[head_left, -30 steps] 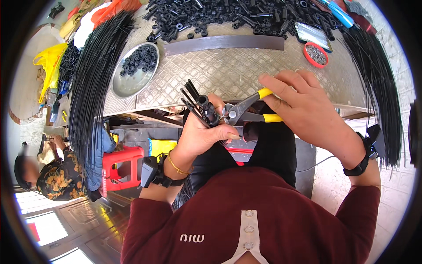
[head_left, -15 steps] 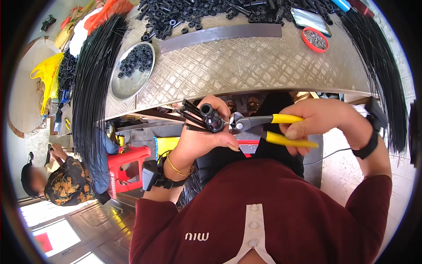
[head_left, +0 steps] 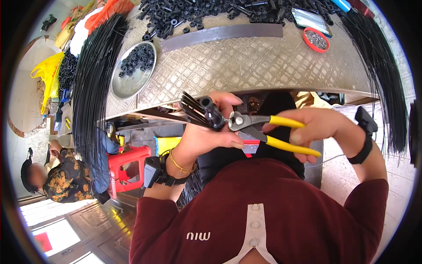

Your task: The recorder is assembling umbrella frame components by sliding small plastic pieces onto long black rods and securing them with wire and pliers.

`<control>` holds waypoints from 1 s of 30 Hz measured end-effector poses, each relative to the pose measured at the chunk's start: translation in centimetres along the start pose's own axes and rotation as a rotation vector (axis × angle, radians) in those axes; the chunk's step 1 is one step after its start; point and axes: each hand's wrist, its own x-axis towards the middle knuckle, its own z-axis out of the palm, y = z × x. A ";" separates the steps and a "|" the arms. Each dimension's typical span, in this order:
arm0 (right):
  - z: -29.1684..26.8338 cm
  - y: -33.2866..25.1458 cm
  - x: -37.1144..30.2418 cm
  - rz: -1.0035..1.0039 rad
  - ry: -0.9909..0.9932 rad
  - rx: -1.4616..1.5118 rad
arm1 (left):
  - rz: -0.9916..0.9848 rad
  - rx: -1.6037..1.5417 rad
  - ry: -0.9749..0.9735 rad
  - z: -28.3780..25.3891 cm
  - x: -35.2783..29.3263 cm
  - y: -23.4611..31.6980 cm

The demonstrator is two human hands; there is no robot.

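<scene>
My left hand [head_left: 206,138] is closed around a black tubular hub [head_left: 212,115] with several thin black ribs [head_left: 193,108] sticking out to its left, like part of an umbrella frame. The hub's open end points up and away from me. In my right hand [head_left: 314,127] is a pair of end-cutting pliers [head_left: 281,121] with yellow handles, the handles spread apart. The pliers' metal head meets the hub's right side, beside my left thumb. What lies between the jaws is too small to make out. Both hands are over my lap, just below the table edge.
The patterned table [head_left: 211,70] bears a metal bowl [head_left: 118,88] of small black parts, a flat grey strip [head_left: 224,34], piled black fittings [head_left: 193,13] and a red dish [head_left: 315,40] of metal bits. Long black ribs [head_left: 94,83] hang at the left. A person [head_left: 68,176] sits beyond a red stool [head_left: 132,167].
The hub and ribs have tilted a little, the hub's open end rising. The pliers' handles have swung slightly toward me, and my right wrist has shifted a little left.
</scene>
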 end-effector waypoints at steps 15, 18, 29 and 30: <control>-0.4 3.6 0.0 -0.232 -0.019 -0.003 | 0.104 0.139 -0.040 -0.1 0.8 -1.3; 2.3 0.7 -0.3 -0.346 0.458 -0.737 | 0.137 0.145 0.083 -0.3 0.6 -1.5; 0.4 4.9 1.7 -0.054 -0.177 0.353 | 0.071 0.120 -0.026 -0.1 1.0 -0.4; 0.4 6.2 2.2 -0.070 -0.294 0.550 | 0.034 0.109 -0.050 0.0 1.1 -0.3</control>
